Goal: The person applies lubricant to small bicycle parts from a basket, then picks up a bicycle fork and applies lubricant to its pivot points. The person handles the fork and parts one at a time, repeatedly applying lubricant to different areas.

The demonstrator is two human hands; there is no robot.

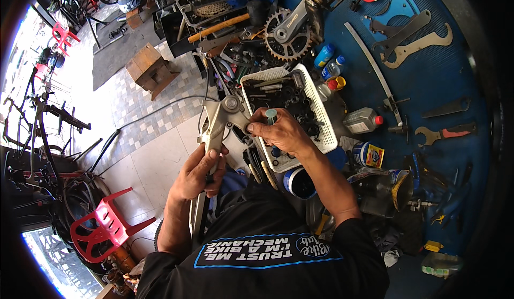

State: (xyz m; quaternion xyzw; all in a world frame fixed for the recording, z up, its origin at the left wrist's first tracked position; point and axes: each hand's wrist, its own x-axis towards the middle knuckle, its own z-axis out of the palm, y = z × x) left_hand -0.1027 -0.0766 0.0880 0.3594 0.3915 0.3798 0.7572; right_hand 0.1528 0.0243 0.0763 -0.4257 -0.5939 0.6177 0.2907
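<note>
Black shirt (pixel 257 280); left grip (pixel 196 171) holds dull grey, round-ended metal frame (pixel 217 121).

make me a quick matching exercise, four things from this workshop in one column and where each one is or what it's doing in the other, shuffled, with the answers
Column one:
1. left hand
2. right hand
3. white basket
4. wooden stool

Column two:
A. standing on the tiled floor
B. gripping a green-ended tool
C. holding assorted small parts
D. wrapped around a grey metal frame

Right pairs: 1-D, 2-B, 3-C, 4-A
</note>
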